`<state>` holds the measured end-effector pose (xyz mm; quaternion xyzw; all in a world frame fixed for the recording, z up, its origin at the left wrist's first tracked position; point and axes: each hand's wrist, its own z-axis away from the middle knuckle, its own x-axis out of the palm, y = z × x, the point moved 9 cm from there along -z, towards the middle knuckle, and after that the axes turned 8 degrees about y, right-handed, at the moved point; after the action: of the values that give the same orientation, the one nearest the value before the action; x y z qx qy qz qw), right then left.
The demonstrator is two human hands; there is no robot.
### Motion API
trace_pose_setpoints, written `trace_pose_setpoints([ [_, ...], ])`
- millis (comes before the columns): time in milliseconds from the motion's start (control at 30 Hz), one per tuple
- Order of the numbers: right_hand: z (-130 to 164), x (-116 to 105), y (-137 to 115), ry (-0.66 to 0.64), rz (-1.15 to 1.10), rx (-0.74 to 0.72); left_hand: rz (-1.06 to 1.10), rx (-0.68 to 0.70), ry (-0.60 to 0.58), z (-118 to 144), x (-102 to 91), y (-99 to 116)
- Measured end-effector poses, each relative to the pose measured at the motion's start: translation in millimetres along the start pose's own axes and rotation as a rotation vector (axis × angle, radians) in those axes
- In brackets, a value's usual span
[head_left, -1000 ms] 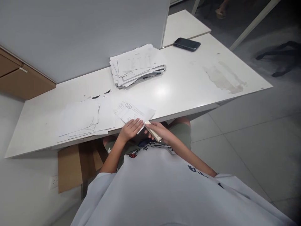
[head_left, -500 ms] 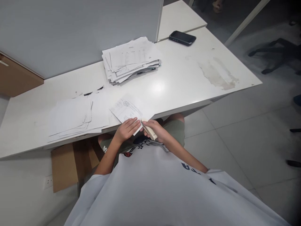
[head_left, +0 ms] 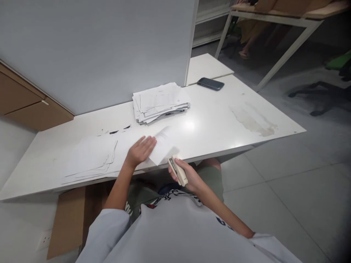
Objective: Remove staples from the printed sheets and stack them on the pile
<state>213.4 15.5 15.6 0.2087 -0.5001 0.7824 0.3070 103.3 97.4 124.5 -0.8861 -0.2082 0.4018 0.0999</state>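
Note:
My right hand [head_left: 186,175] is wrapped around a cream stapler [head_left: 177,171], its jaw end pointing up and left, just off the desk's front edge. My left hand [head_left: 141,149] has its fingers together along the left side of a white paper [head_left: 161,149]; the thumb is hidden. The paper is blurred, and its lower corner lies near the desk edge. Stapler and paper are apart. To the left of my left hand, a spread of loose sheets [head_left: 90,155] lies on the desk. Farther back stands a thick, uneven stack of printed papers [head_left: 161,100].
A dark phone [head_left: 210,83] lies at the back right of the white desk [head_left: 208,135]. A grey partition [head_left: 109,47] rises behind. Below the desk at left is a cardboard box [head_left: 67,223]. An office chair base [head_left: 318,95] and another person's foot [head_left: 244,54] show at right.
My right hand has drawn the stapler away from the paper's edge. My left hand has shifted left and the paper has moved with it. The view has tilted up.

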Motion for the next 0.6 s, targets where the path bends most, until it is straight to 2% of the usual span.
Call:
trace_pose_setpoints([
  [67, -3, -4, 3, -0.009, -0.031, 0.005, -0.063, -0.247, 0.125, -18, -14.3, -49],
  [133, -8, -16, 10, 0.02, -0.057, 0.017, -0.112, -0.58, 0.291, -31, -28.1, -94],
  [167, -10, -25, 15, 0.044, -0.072, 0.026, -0.124, -0.731, 0.36, -36, -29.4, -108],
  [233, -15, -44, 27, 0.094, -0.111, 0.051, -0.12, -0.937, 0.431, -53, -16.0, -121],
  [267, -15, -54, 32, 0.122, -0.132, 0.062, -0.105, -0.988, 0.437, -65, -1.9, -122],
  [333, -13, -76, 41, 0.2, -0.17, 0.071, -0.048, -1.013, 0.379, -93, 39.8, -119],
  [433, 1, -107, 59, 0.308, -0.19, 0.138, 0.012, -0.983, 0.133, -126, 122.8, -118],
  [533, 24, -121, 82, 0.273, -0.196, 0.27, 0.036, -1.129, -0.243, -120, 205.8, -129],
  [600, 38, -126, 89, 0.233, -0.197, 0.306, 0.126, -1.263, -0.447, -104, 243.2, -130],
])
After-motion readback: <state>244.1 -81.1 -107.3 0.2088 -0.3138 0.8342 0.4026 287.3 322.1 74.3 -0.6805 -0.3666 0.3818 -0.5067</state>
